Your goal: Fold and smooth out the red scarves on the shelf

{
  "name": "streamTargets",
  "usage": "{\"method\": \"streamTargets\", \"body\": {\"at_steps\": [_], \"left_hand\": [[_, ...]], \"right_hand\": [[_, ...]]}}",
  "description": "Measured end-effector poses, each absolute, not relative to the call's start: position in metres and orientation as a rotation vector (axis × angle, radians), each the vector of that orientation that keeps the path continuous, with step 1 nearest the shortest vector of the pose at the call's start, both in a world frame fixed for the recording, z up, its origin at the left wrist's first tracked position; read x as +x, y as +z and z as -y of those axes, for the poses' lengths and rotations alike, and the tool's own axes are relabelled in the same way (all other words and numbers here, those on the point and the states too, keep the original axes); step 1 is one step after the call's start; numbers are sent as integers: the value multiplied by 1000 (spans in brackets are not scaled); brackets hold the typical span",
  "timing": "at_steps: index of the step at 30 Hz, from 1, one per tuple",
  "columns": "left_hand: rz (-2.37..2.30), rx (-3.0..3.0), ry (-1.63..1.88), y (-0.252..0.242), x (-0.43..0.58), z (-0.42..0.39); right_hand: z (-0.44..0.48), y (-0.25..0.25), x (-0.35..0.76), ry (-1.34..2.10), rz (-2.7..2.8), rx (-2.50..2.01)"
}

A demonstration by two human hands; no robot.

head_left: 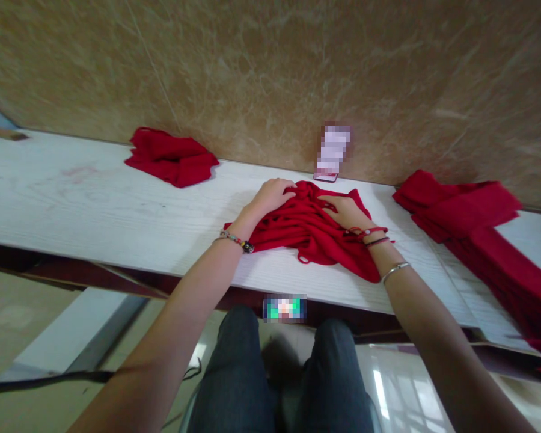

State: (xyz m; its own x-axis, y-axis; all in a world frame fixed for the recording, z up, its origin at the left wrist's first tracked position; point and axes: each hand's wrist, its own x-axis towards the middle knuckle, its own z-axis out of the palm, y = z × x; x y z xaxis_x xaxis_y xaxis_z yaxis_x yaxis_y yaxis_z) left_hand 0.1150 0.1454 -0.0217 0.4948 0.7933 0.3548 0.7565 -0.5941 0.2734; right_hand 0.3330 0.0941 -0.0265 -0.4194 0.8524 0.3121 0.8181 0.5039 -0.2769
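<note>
A bunched piece of red cloth lies in folds at the middle of the white tabletop, with a small red loop sticking out at its near edge. On its far left side, my left hand has fingers and thumb closed over the gathered fabric. My right hand grips the same cloth from the right, its fingertips on the folds a short way from the left ones. The undersides of both hands' fingers are partly hidden. Just beyond the cloth, a phone with a blurred-out screen leans against the wall.
A crumpled red cloth lies at the back left. Folded red fabric stretches along the table's right part. Behind stands a brown marbled wall. A wooden stick is at the far left. My knees are under the front edge.
</note>
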Motion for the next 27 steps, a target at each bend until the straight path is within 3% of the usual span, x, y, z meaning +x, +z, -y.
{"method": "streamTargets", "body": {"at_steps": [5,10,13,21,27], "left_hand": [[-1524,2617,846,-15,112,-144],[-1808,2201,1387,-4,94,-148],[-1823,2005,1537,1,86,-150],[-1728,2284,922,-14,100,-149],[-1563,2527,964,-17,108,-144]], "right_hand": [[-93,-23,333,10,2254,-1407],[-96,-9,355,-214,1755,-1496],[-96,0,369,-289,1498,-1489],[-94,-6,353,12,1856,-1429],[-92,-13,334,296,1929,-1460]]}}
